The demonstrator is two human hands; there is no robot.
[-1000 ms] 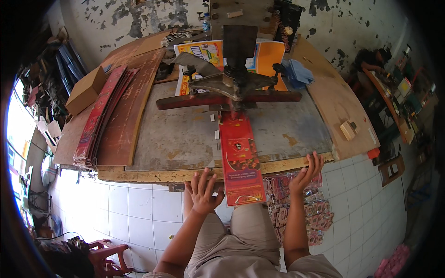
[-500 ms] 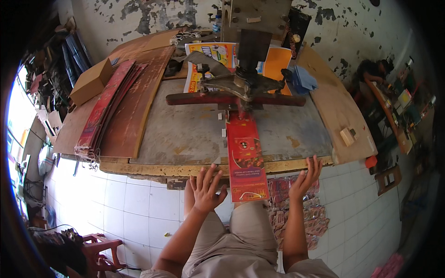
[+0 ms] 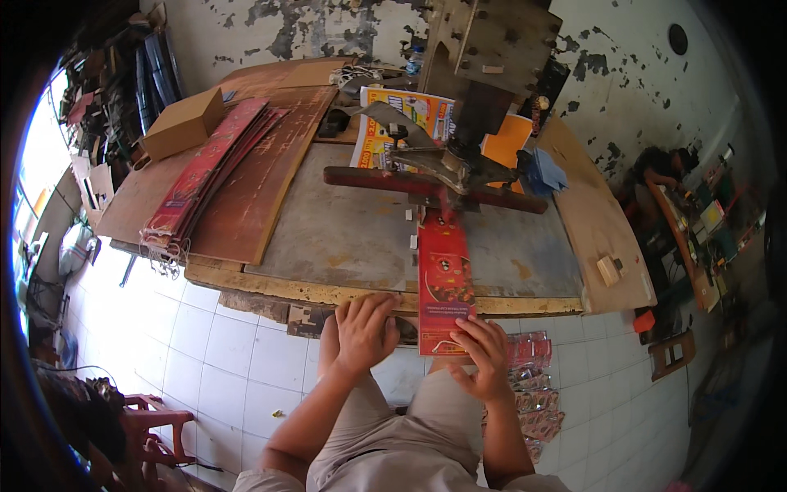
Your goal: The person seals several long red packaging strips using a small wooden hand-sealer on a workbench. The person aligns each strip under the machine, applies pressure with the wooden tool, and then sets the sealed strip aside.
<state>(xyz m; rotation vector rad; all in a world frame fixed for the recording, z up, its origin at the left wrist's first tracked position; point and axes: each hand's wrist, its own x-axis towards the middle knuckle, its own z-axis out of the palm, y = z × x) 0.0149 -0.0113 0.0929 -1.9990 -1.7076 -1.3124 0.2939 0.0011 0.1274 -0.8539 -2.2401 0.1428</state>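
A long red printed card strip (image 3: 445,271) lies under the head of a press (image 3: 455,168). Its near end, with a white string, hangs out past the table's front edge. My right hand (image 3: 487,358) is at the strip's lower right edge, fingertips touching it, thumb held apart below. On the wooden front edge, to the left of the strip, rests my left hand (image 3: 366,334); its fingers are stretched out and nothing is in it. Two small white blocks (image 3: 414,242) sit along the strip's left side.
Similar red strips (image 3: 205,176) with strings are stacked at left beside a cardboard box (image 3: 184,123). A small wooden block (image 3: 608,270) lies on the right board. Several packaged red pieces (image 3: 533,394) cover the floor below. A person (image 3: 662,168) sits at far right.
My right hand has come left from the table's front edge to the strip's lower right edge. My left hand stays at the table edge, its fingers closer together. The view has tilted.
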